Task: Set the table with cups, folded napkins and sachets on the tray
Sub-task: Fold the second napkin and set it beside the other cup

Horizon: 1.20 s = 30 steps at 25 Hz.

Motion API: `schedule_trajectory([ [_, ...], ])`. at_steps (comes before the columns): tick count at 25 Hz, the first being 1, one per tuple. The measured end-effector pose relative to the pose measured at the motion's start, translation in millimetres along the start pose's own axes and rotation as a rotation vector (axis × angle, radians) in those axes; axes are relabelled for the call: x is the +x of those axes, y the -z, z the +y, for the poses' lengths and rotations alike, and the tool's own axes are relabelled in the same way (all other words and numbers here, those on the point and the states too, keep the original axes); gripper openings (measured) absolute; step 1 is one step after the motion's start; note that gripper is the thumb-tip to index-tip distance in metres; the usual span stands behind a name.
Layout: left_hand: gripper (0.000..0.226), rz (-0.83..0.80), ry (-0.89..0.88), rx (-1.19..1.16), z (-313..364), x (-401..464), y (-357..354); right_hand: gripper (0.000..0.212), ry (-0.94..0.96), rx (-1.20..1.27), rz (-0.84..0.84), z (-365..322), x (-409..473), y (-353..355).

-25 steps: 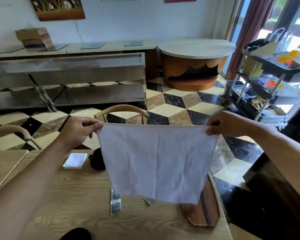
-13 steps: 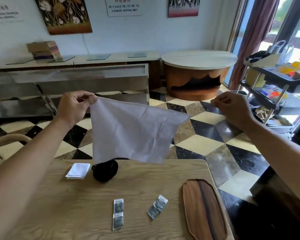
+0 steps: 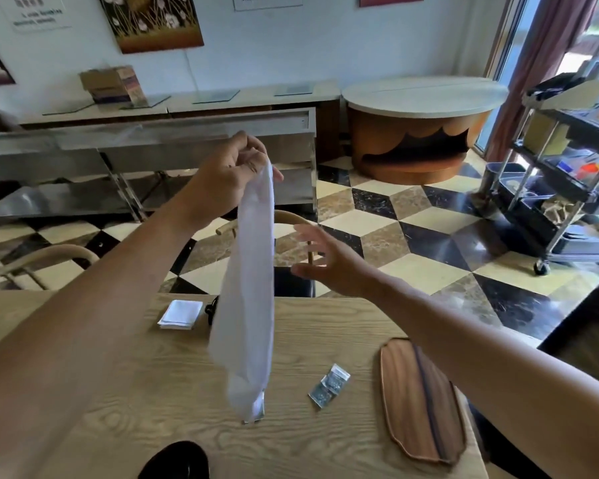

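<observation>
My left hand [image 3: 227, 176] is raised above the table and pinches the top of a white cloth napkin [image 3: 248, 299], which hangs straight down in a narrow drape. To the right of the cloth my right hand [image 3: 325, 262] is spread open with nothing in it. On the wooden table [image 3: 153, 392] lie a folded white napkin [image 3: 180, 314], a pair of sachets [image 3: 329, 385] and another sachet [image 3: 258, 407] mostly hidden behind the cloth's lower end. A dark cup [image 3: 211, 310] peeks out behind the cloth. The oval wooden tray [image 3: 421, 399] lies bare at the right edge.
A dark rounded object [image 3: 175, 461] sits at the table's near edge. Wooden chairs [image 3: 291, 219] stand beyond the far edge and at the left. A service cart [image 3: 567, 167] stands at the right, and steel counters line the back wall.
My right hand has let go of the napkin's corner and dropped lower, fingers spread. The cloth, held stretched between both hands before, now hangs from my left hand alone.
</observation>
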<state>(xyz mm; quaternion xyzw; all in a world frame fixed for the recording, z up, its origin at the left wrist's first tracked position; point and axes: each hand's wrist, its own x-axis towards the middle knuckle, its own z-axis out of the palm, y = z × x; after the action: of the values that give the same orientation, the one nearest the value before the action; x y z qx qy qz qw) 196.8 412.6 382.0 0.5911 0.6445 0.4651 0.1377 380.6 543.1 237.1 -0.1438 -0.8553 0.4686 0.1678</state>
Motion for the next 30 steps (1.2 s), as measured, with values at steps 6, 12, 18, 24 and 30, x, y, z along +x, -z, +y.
schedule_trajectory([
  [6,0.018,-0.058,0.036,-0.588,8.3,-15.3,-4.3,0.074,0.094,0.099,-0.116,-4.8,-5.1,-21.5],
  [12,0.019,0.005,0.042,-0.705,5.1,-24.0,-5.2,0.017,-0.019,-0.021,-0.047,23.7,-20.4,3.4],
  [18,0.019,0.115,0.071,-0.548,1.6,-29.7,0.7,0.039,-0.225,-0.148,-0.085,74.7,-66.7,16.5],
  [24,0.016,0.27,0.108,-0.164,-19.7,-30.3,24.3,0.021,-0.333,0.16,0.22,95.1,-103.3,33.6],
  [30,0.009,0.357,0.36,-0.077,-88.4,-45.0,32.6,0.016,-0.26,0.539,0.508,87.2,-114.7,95.6],
])
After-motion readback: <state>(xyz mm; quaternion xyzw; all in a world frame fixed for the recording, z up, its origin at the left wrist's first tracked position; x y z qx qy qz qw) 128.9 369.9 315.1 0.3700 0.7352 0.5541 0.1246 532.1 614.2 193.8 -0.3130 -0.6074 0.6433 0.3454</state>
